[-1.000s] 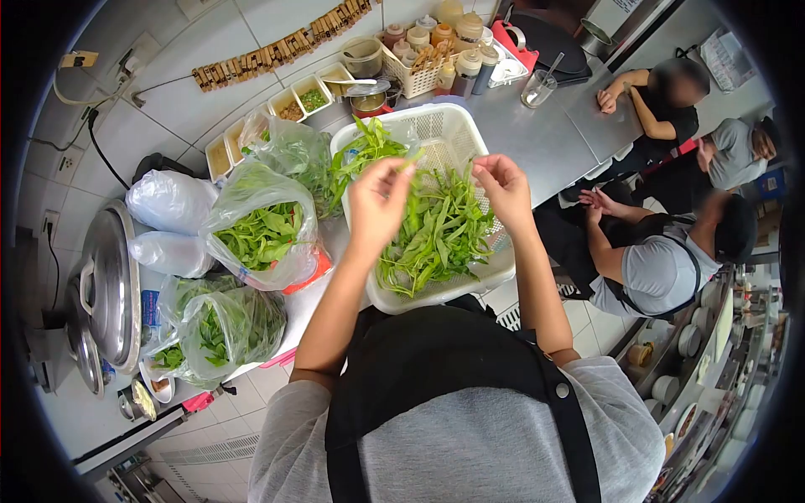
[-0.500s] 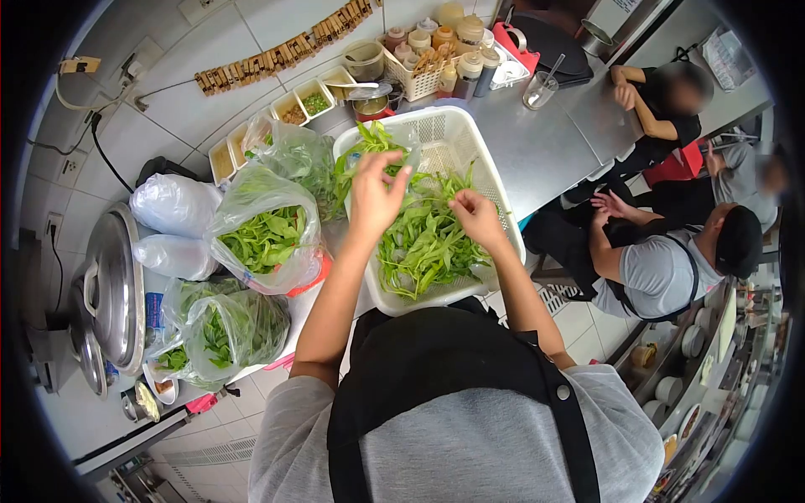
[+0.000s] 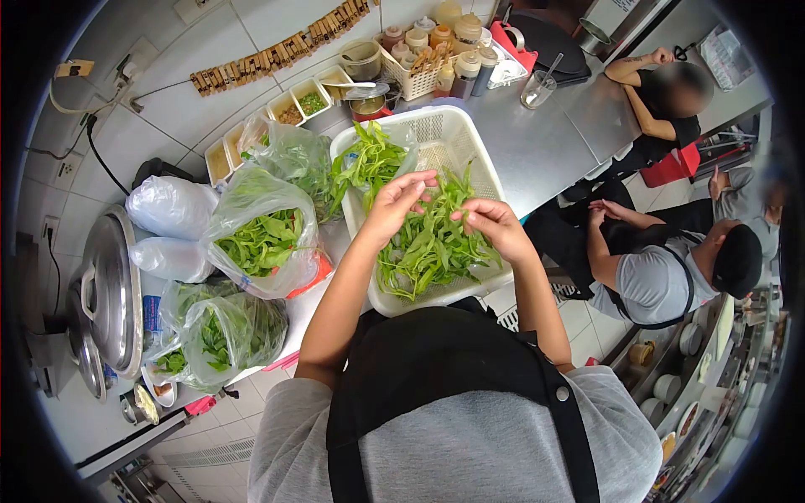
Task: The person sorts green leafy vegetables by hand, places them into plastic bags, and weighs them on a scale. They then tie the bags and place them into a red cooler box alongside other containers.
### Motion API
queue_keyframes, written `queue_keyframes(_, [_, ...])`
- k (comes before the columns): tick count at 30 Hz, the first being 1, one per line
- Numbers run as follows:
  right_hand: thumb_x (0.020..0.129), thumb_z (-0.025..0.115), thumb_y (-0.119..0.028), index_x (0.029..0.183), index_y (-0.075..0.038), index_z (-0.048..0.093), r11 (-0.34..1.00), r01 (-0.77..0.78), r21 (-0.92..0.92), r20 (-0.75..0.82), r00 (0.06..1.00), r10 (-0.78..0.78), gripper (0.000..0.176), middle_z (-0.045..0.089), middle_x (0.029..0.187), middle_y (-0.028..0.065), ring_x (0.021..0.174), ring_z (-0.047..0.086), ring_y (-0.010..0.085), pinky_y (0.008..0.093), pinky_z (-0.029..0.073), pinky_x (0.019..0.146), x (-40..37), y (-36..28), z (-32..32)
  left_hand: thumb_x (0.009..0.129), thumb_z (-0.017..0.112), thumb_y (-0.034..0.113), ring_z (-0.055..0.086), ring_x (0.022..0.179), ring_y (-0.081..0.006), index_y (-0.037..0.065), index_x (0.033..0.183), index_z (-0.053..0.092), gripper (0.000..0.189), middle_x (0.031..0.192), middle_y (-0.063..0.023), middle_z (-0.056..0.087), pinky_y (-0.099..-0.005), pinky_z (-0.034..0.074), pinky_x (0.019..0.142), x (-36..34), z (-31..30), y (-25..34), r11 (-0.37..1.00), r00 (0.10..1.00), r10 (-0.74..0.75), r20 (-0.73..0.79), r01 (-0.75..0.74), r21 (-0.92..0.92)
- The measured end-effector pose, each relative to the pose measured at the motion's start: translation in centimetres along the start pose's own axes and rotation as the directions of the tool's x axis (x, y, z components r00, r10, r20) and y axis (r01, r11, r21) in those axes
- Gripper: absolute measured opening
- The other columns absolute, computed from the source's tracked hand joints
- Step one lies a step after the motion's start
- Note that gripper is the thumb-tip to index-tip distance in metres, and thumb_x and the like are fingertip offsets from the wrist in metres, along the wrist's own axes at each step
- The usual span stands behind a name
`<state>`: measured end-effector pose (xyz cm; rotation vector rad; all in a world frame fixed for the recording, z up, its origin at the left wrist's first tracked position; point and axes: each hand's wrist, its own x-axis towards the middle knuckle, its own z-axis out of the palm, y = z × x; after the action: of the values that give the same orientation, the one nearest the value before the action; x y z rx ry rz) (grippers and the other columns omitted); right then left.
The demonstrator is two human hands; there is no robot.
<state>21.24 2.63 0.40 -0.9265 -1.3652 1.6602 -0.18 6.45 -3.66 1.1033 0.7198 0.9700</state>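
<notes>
My right hand is over the near right part of a white plastic basket, thumb and fingers pinched on a sprig of leafy greens. Close by on the left, my left hand hovers above the basket with fingers slightly curled and apart; nothing shows clearly between them. Loose leafy greens fill the near part of the basket beneath both hands. A clear plastic bag with more picked greens lies at the basket's left side.
To the left stand open plastic bags of greens, tied white bags and a large metal lid. Sauce bottles and small tubs line the wall. On the right, a co-worker in a black cap sits near another person.
My left hand has moved right and down, from above the bagged greens toward my right hand. My right hand has shifted slightly right and lower, with the sprig now showing beside its fingers.
</notes>
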Motion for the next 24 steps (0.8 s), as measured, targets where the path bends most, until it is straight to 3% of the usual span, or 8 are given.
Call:
queue_keyframes(5, [0.085,0.059,-0.007,0.095,-0.003,0.066,0.974,0.096,-0.204,0.137,0.988,-0.069,0.013,0.061,0.084,0.0022,0.075,0.052,0.0096,0.0242,0.042,0.070,-0.2,0.2,0.1,0.092,0.051,0.023,0.054,0.089,-0.0087,0.009,0.128,0.045,0.039,0.113,-0.0067,0.056,-0.0216,0.044,0.070,-0.6,1.5,0.9,0.985,0.999,-0.050,-0.005,0.049,-0.168])
queue_keyframes(12, [0.085,0.059,-0.010,0.095,-0.004,0.067,0.885,0.137,-0.446,0.160,0.984,-0.072,0.014,0.058,0.080,0.0029,0.077,0.053,0.0117,0.0258,0.042,0.071,-0.2,-0.1,1.2,0.085,0.060,0.011,0.055,0.090,-0.0090,0.008,0.126,0.047,0.043,0.109,-0.0077,0.057,-0.0222,0.045,0.073,-0.3,2.7,0.3,0.999,0.997,0.044,-0.062,-0.045,-0.021])
queue_keyframes(14, [0.088,0.056,-0.010,0.095,-0.002,0.067,0.866,0.145,-0.478,0.183,0.981,-0.063,0.016,0.058,0.081,0.0025,0.078,0.053,0.0117,0.0259,0.042,0.073,0.0,-0.1,0.9,0.084,0.060,0.006,0.053,0.091,-0.0083,0.006,0.123,0.049,0.041,0.108,-0.0070,0.057,-0.0211,0.044,0.074,0.0,1.9,-0.5,0.983,0.996,-0.037,-0.086,0.020,-0.182])
queue_keyframes(16, [0.091,0.053,-0.021,0.097,-0.003,0.066,0.949,0.053,-0.310,-0.042,0.997,-0.069,0.023,0.060,0.083,0.0032,0.078,0.054,0.0112,0.0259,0.044,0.073,0.4,0.9,0.1,0.084,0.060,0.005,0.054,0.088,-0.0081,0.006,0.122,0.050,0.039,0.105,-0.0064,0.057,-0.0211,0.044,0.074,-0.2,1.7,-0.1,0.963,0.993,-0.066,-0.102,0.036,-0.268])
queue_keyframes(17, [0.091,0.053,-0.021,0.097,-0.003,0.066,0.950,0.052,-0.309,-0.044,0.997,-0.069,0.023,0.060,0.083,0.0032,0.078,0.054,0.0112,0.0259,0.044,0.073,0.5,1.2,-0.3,0.084,0.059,0.005,0.054,0.086,-0.0079,0.006,0.121,0.050,0.038,0.103,-0.0059,0.058,-0.0211,0.044,0.074,-0.3,1.6,0.0,0.935,0.988,-0.096,-0.117,0.050,-0.352])
queue_keyframes(19, [0.094,0.047,-0.024,0.103,-0.001,0.063,0.953,0.056,-0.299,-0.234,0.963,-0.130,0.030,0.061,0.089,0.0046,0.084,0.055,0.0115,0.0259,0.044,0.077,0.8,1.2,-0.5,0.085,0.058,0.004,0.055,0.079,-0.0079,0.004,0.120,0.050,0.036,0.098,-0.0044,0.058,-0.0201,0.046,0.072,-0.3,1.4,0.2,0.909,0.986,-0.120,-0.117,0.062,-0.412])
queue_keyframes(21, [0.095,0.044,-0.025,0.108,-0.001,0.060,0.952,0.064,-0.298,-0.241,0.960,-0.140,0.032,0.062,0.096,0.0067,0.089,0.056,0.0127,0.0270,0.043,0.080,0.9,1.0,-0.2,0.086,0.056,0.004,0.056,0.076,-0.0079,0.002,0.120,0.049,0.035,0.094,-0.0037,0.058,-0.0188,0.048,0.070,-0.3,1.1,0.3,0.821,0.982,-0.181,-0.060,0.117,-0.559])
queue_keyframes(24, [0.096,0.040,-0.027,0.110,-0.001,0.059,0.968,0.099,-0.230,-0.239,0.959,-0.155,0.035,0.063,0.098,0.0075,0.091,0.057,0.0133,0.0284,0.043,0.082,1.0,0.7,0.5,0.087,0.055,0.004,0.056,0.076,-0.0077,0.000,0.120,0.048,0.034,0.093,-0.0041,0.058,-0.0174,0.049,0.070,-0.5,1.0,0.6,0.779,0.983,-0.180,-0.042,0.117,-0.616])
